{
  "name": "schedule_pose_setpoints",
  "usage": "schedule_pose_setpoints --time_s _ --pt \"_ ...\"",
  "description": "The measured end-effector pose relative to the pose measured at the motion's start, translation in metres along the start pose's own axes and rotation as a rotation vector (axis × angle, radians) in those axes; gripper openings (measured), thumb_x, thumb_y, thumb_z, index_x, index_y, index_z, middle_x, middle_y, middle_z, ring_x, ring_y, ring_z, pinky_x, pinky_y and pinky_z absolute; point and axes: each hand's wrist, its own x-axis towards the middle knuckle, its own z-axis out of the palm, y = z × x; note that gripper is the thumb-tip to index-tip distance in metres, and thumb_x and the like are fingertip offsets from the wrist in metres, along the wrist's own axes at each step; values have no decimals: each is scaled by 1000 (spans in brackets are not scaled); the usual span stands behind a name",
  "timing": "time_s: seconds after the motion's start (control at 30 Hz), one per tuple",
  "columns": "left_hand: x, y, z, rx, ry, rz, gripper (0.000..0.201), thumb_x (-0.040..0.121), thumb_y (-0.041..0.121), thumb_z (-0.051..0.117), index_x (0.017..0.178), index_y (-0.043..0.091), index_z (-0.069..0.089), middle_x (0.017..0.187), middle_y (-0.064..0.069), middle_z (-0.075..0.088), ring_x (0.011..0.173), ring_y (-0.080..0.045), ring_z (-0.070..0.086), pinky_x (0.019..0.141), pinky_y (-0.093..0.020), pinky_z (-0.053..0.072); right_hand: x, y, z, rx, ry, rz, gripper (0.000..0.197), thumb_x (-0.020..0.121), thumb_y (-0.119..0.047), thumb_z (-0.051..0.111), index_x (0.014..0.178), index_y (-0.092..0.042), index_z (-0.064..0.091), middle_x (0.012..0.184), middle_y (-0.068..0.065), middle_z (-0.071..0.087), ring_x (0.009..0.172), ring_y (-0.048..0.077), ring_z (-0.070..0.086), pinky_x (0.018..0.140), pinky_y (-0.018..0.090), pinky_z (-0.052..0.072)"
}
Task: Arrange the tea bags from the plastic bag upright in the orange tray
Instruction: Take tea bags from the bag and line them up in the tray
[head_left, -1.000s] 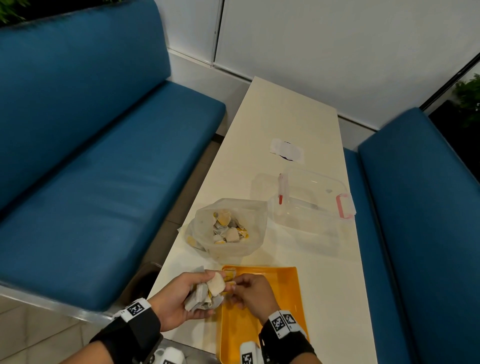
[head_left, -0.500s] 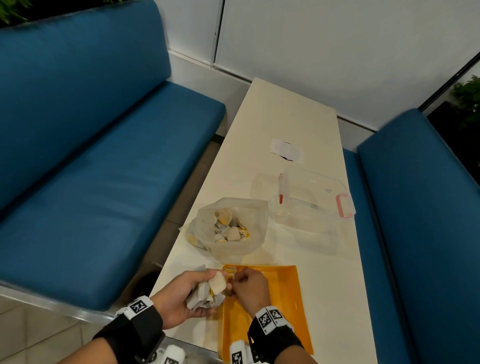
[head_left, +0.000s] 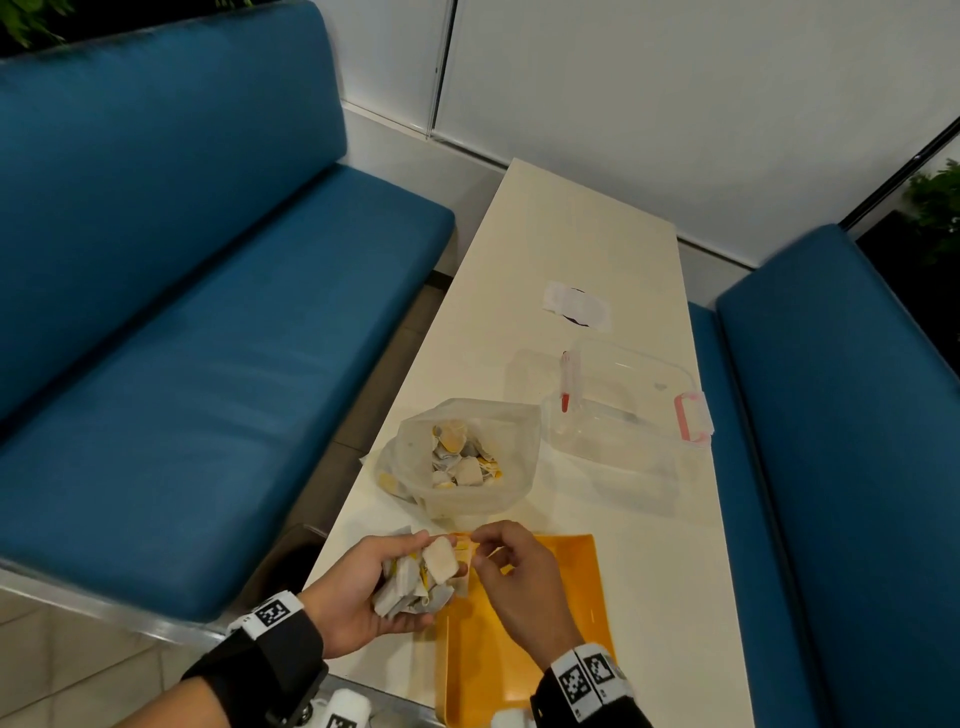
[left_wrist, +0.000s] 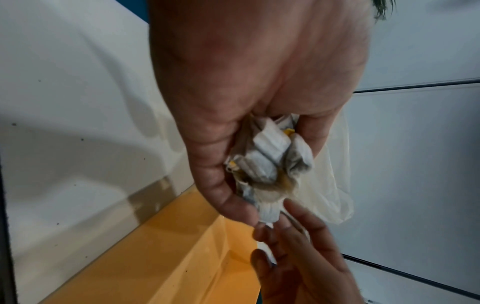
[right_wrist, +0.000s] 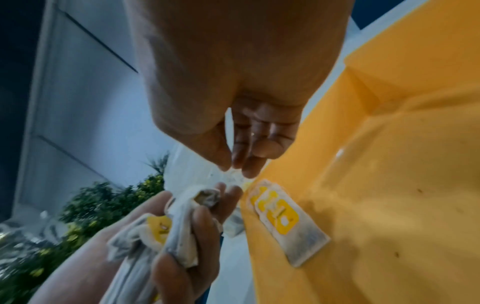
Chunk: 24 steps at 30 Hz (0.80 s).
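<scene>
Between the two hands, right hand (head_left: 511, 574) is reaching with thumb and fingertips nearly together, empty as far as visible. Left hand (head_left: 358, 587) is clutching a bunch of tea bags (head_left: 421, 577). Two placed tea bags (right_wrist: 283, 216) are leaning against the wall of the orange tray (head_left: 566, 597) under the right hand; plastic bag (head_left: 462, 457) beyond the hands is holding many more.

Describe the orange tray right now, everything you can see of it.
The orange tray is a shallow rectangular tray, plastic by its look, flat on the white table's near end, below the plastic bag. Two tea bags with yellow tags stand against its far left wall. The right hand hovers above it.
</scene>
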Motion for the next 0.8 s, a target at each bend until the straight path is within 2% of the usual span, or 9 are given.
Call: schedule_pose_setpoints --time_s 0.07,0.17,0.23,0.33,0.47,0.53,0.6,0.73,0.8 --pt "1 0 2 2 1 10 39 92 34 63 123 12 73 122 -21 70 103 -36 66 75 -41 55 -5 -6 -3 -44 -81 -135 31 84 -11 71 93 -40 67 92 -14 64 81 9 62 66 11 44" --pt "0 0 7 -3 -8 33 27 91 33 65 104 13 78 109 -19 69 89 -31 68 74 -42 53 -9 -8 -3 -123 -180 -238 26 80 -16 72 100 -33 69 96 -16 58 85 6 58 74 9 43" --pt "0 0 10 -10 -21 33 24 92 31 65 102 13 76 107 -17 68 86 -29 68 72 -41 53 -9 -8 -4 -137 -182 -231 29 79 -20 73 102 -37 66 99 -18 56 89 5 57 77 9 43" --pt "0 -1 13 19 -23 29 27 91 33 66 105 11 75 102 -17 67 83 -29 68 71 -40 53 -8 -8 -5 -127 -147 -180 28 76 -29 76 102 -34 68 101 -16 58 91 7 59 70 8 41" --pt "0 -2 16 50 -31 21 27 93 34 62 100 14 81 107 -19 69 92 -31 69 74 -39 51 -5 -5 -3 -86 -58 -129 16 83 -19 76 98 -24 74 95 -13 62 87 6 64 67 10 44" --pt "0 -3 16 54 -37 27 29 92 33 63 103 13 81 108 -19 70 93 -30 68 74 -38 51 -4 -5 -4 -27 -15 -101 12 87 -18 75 94 -26 76 91 -14 65 86 5 65 69 12 47" --pt "0 -4 15 101 -21 44 32 94 33 62 112 12 79 110 -18 73 91 -26 68 75 -37 50 -3 -5 -6 10 8 -86 17 88 -15 73 88 -32 75 87 -14 66 82 7 65 70 14 49" --pt "1 -3 13 163 35 88 29 101 26 55 124 18 71 116 -15 75 95 -24 70 77 -36 50 2 -10 -13 102 25 -25 22 89 -13 72 84 -35 73 85 -10 71 75 11 66 70 29 55" --pt "1 -2 11 199 38 116 30 101 22 54 127 21 69 119 -15 74 96 -24 71 78 -36 49 4 -16 -21 146 -2 -1 20 91 -11 71 85 -30 74 81 -10 73 72 7 66 68 24 53"
